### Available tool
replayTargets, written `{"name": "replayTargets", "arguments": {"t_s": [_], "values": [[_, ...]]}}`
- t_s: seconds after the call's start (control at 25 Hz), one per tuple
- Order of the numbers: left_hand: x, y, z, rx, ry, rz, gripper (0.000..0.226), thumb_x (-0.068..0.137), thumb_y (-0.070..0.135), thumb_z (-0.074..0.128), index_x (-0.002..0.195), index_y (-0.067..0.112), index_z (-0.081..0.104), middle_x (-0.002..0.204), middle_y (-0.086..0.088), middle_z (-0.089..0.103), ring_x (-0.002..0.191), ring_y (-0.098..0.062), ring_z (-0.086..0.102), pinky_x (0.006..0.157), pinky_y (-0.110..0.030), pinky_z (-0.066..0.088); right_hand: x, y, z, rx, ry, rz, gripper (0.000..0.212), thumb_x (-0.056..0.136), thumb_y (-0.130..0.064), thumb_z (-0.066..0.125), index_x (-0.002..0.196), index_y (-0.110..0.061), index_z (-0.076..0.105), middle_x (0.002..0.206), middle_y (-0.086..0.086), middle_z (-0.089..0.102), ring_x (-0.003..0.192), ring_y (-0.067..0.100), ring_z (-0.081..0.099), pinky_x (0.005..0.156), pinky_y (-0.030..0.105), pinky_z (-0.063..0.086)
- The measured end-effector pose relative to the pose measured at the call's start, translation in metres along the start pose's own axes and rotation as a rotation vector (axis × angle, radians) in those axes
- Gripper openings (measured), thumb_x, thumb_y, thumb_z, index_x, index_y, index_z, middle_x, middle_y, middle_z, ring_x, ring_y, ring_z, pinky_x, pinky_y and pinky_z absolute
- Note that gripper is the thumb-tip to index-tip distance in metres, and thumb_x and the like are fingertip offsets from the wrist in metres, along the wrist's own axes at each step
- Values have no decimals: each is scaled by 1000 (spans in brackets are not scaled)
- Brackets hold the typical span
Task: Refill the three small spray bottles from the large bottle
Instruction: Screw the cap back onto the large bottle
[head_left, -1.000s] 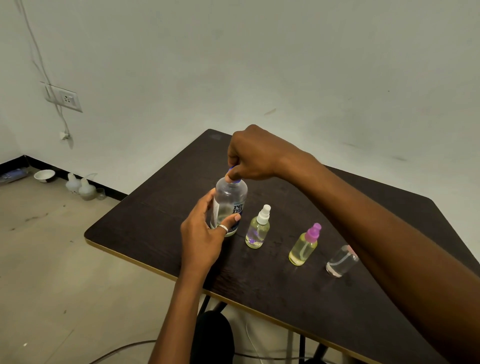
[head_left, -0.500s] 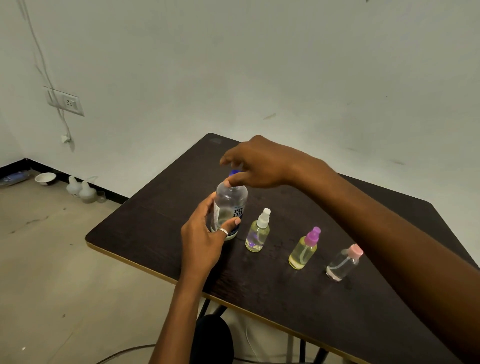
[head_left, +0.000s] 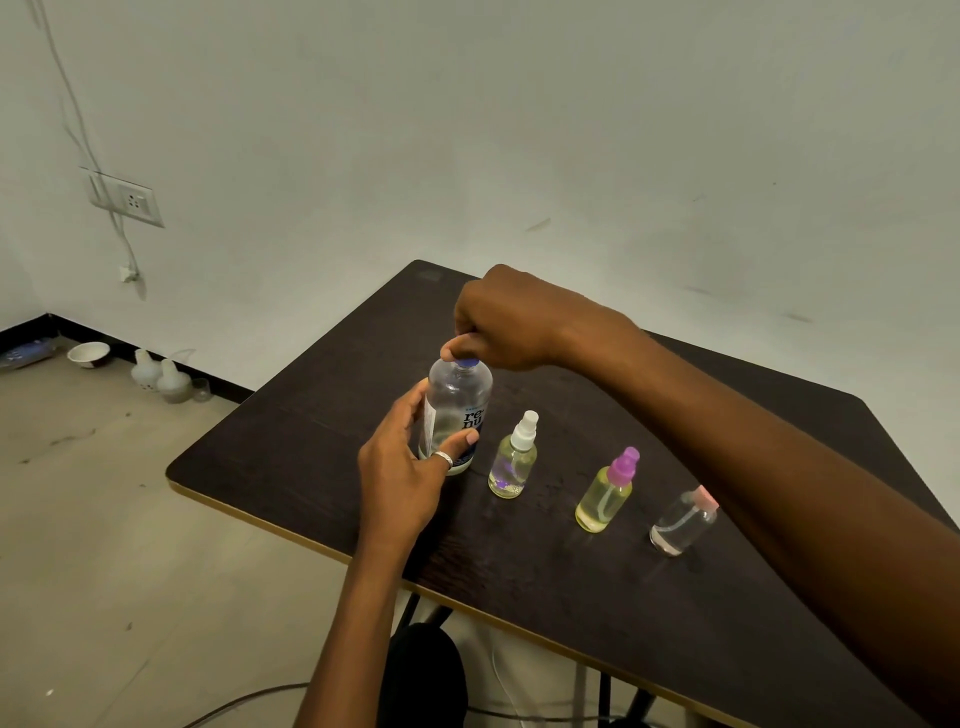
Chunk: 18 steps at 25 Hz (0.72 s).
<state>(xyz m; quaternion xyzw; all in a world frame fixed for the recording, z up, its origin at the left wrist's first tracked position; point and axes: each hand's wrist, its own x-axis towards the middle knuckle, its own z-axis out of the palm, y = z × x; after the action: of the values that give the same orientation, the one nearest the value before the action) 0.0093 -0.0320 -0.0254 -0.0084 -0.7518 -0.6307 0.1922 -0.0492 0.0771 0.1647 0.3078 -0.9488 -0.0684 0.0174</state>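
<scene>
step in hand: uncapping. left hand (head_left: 402, 470) clasps the large bottle (head_left: 457, 415); right hand (head_left: 506, 319) pinches its blue cap (head_left: 466, 363). next, judged: cap off, then open 1 of 3 small spray bottles (head_left: 513, 460).

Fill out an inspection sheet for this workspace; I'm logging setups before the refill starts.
Surface: dark wood-grain table, light edge band, no spills seen.
Job's things: large bottle upright, blue cap still on. Three small spray bottles upright in a row to its right, caps on: white-capped bottle, purple-capped bottle, pink-capped bottle, the last partly behind the right forearm.
Clutter: nothing seen on the table.
Grippers: left hand wraps the large bottle's body; right hand pinches its cap.
Cables: cord down the wall by the socket; cable on the floor.
Surroundings: white bowl and small containers by the wall.
</scene>
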Motion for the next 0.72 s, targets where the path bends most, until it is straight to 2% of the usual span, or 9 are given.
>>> {"name": "replayTargets", "arguments": {"t_s": [0.08, 0.16, 0.28, 0.36, 0.48, 0.52, 0.56, 0.64, 0.72], "values": [[0, 0, 0, 3, -2, 1, 72, 74, 31, 84, 138, 32, 51, 130, 15, 59, 120, -1, 52, 93, -16, 43, -2, -4, 4, -4, 25, 33, 48, 93, -46, 58, 55, -19, 45, 58, 1, 48, 55, 16, 47, 55, 29, 36], [0, 0, -1, 11, -3, 3, 72, 75, 32, 83, 139, 30, 51, 133, 10, 60, 121, -2, 52, 92, -15, 43, -6, -8, 4, -37, 49, 57, 53, 94, -50, 55, 54, -20, 36, 57, -1, 41, 52, 11, 40, 52, 27, 30], [1, 0, 0, 14, -3, 7, 72, 75, 32, 83, 139, 29, 51, 133, 10, 60, 121, -2, 53, 94, -16, 44, -12, -13, 2, -105, 64, 120, 56, 94, -58, 47, 57, -19, 33, 59, -1, 39, 52, 9, 36, 47, 24, 23], [0, 0, -1, 5, -1, 7, 71, 74, 31, 84, 138, 30, 51, 128, 18, 58, 116, 4, 53, 92, -12, 43, -13, -15, 5, -106, 78, 143, 60, 92, -64, 43, 57, -17, 32, 59, -1, 38, 51, 10, 36, 47, 25, 24], [1, 1, -1, 3, -6, 11, 72, 74, 32, 84, 138, 32, 51, 123, 24, 55, 111, 10, 52, 88, -7, 40, -14, -4, 9, -17, 104, 121, 68, 90, -69, 42, 56, -11, 47, 55, 3, 48, 50, 14, 45, 49, 28, 36], [1, 0, -1, 3, -6, 10, 72, 73, 32, 84, 138, 32, 51, 125, 23, 55, 114, 8, 52, 88, -8, 40, -14, 2, 7, 24, 101, 85, 64, 90, -68, 45, 65, -11, 60, 62, 3, 58, 57, 15, 53, 56, 30, 45], [1, -1, -1, 2, -4, 11, 72, 73, 31, 84, 137, 32, 51, 126, 21, 56, 116, 5, 53, 89, -9, 41, -15, 6, 3, 73, 78, 47, 52, 90, -63, 51, 84, -15, 70, 79, 3, 69, 70, 13, 61, 67, 31, 51], [1, -2, 0, -4, 1, 21, 72, 73, 30, 85, 137, 33, 52, 129, 18, 58, 118, 2, 54, 91, -12, 44, -18, 12, -9, 154, -22, -49, 36, 90, -41, 64, 120, -23, 67, 115, -4, 70, 94, 7, 62, 85, 27, 50], [2, -4, 0, -1, -3, 19, 73, 73, 30, 84, 137, 33, 51, 132, 13, 59, 120, 0, 54, 94, -17, 45, -18, 14, -14, 173, -87, -120, 40, 88, -21, 70, 127, -23, 63, 124, -6, 67, 102, 7, 63, 91, 26, 50]]}}
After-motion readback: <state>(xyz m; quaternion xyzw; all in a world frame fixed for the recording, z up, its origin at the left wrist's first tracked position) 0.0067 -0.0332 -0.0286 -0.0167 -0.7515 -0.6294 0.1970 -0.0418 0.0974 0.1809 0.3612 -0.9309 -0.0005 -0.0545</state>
